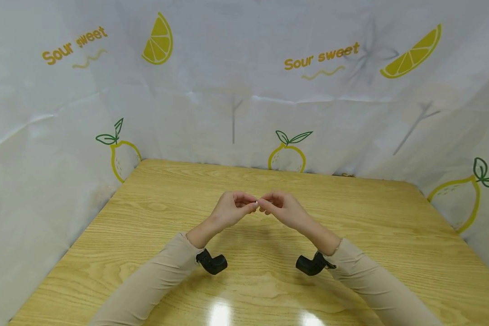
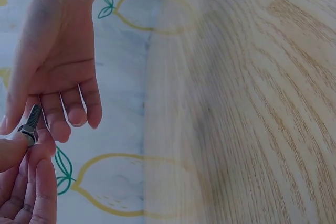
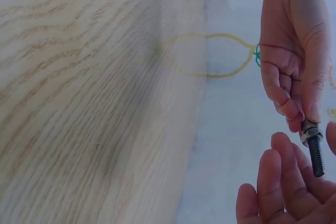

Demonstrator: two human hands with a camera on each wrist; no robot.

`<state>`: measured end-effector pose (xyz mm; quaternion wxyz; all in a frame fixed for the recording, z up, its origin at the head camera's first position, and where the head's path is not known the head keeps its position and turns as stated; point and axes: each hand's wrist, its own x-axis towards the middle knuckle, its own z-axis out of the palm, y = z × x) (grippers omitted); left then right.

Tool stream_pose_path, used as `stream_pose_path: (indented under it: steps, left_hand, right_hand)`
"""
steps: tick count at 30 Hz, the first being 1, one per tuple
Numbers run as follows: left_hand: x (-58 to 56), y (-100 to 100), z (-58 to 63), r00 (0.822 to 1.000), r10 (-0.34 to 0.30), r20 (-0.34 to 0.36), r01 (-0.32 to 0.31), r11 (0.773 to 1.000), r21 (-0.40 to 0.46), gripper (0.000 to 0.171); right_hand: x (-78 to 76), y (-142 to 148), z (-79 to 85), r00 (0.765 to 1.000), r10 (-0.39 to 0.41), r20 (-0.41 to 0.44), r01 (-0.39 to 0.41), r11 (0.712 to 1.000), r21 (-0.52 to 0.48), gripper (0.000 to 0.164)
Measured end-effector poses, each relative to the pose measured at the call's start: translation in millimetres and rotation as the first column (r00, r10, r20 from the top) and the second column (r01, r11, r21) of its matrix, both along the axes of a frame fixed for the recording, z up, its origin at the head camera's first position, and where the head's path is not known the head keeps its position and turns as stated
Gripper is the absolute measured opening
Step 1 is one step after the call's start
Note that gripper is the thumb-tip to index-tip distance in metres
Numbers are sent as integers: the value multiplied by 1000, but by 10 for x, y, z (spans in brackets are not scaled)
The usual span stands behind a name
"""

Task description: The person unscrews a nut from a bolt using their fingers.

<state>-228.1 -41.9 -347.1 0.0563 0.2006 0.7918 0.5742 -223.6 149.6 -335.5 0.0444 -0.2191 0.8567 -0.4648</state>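
Above the table, my left hand point(image 1: 228, 210) and right hand point(image 1: 287, 212) meet fingertip to fingertip. A metal bolt point(image 3: 317, 156) with a hex nut point(image 3: 311, 135) up near its head shows in both wrist views. My left thumb and fingers pinch it by the head, and part of the head is hidden under them. The threaded shank points toward my right hand. Around its end, the right fingers are spread and loosely bent, and the right thumb stands apart from the shank in the right wrist view. In the head view, the fingers hide most of the bolt.
Below the hands lies a wood-grain table point(image 1: 244, 290). A white curtain point(image 1: 212, 113) printed with lemons hangs behind it and along the sides. Black wrist cameras point(image 1: 213, 264) sit under both forearms, close over the tabletop.
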Motion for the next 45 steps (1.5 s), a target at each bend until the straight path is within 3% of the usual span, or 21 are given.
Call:
stream_pose_path:
  steps: [6,10,20,25,34,39,45]
  left_hand:
    - [3,-1,-7,1000,7,3,-6,1000,-12,23]
    - [1,-7,-19,1000,6,-1,-6,1000,-7,22]
    - [3,-3,-15,1000,6,1,-6,1000,-14,22]
    - [9,-8,-13,1000,2,-5,-2,1000,-1,21]
    - [1,-10,-10,1000,2,-6,-2,1000,-11,21]
    - [-5,-18,-24,1000,0,-9,0,1000,-4,21]
    - [-19,-13,-39,1000,-10,-17,10,1000,-8,23]
  right_hand:
    - [7,-2,-2,1000,4,6,-4,1000,-11,27]
    - [-6,6,-7,1000,7,12,-7,1000,-18,37]
    - [-11,5,-5,1000,17,3,-17,1000,3,26]
    - [-17,12,-2,1000,25,0,-25,1000,-17,34]
    - [-12,7,3,1000,18,21,-18,1000,9,30]
    - [-10,6,8,999,33,31,-32,999,-6,42]
    - [-15,-3,-6,1000,22,20,-22,1000,19,30]
